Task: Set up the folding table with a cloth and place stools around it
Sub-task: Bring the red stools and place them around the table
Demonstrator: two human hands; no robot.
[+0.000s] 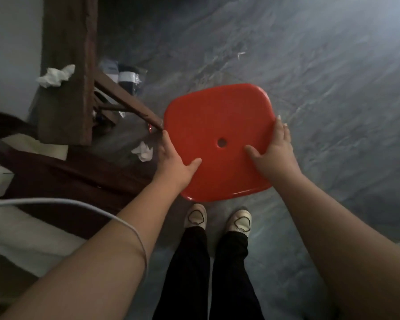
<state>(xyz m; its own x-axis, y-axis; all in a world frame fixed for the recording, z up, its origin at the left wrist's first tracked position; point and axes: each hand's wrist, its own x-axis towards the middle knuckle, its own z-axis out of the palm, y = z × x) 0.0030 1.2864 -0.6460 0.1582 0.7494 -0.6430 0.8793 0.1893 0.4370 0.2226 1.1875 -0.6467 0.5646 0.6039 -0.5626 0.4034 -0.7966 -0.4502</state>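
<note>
A red plastic stool [217, 125] with a rounded square seat and a small centre hole is seen from above, just in front of my feet. My left hand [174, 158] grips its left edge, thumb lying on the seat and fingers curled under the rim. My right hand [273, 151] grips the right edge the same way, thumb on top. The stool's legs are hidden beneath the seat. No folding table or cloth can be made out.
A dark wooden bench [67, 65] stands at the left, its leg brace reaching the stool's left corner. Crumpled tissues [144, 151] lie on the grey floor [321, 88]. A dark wooden bed frame [62, 176] and a white cable [79, 204] sit lower left.
</note>
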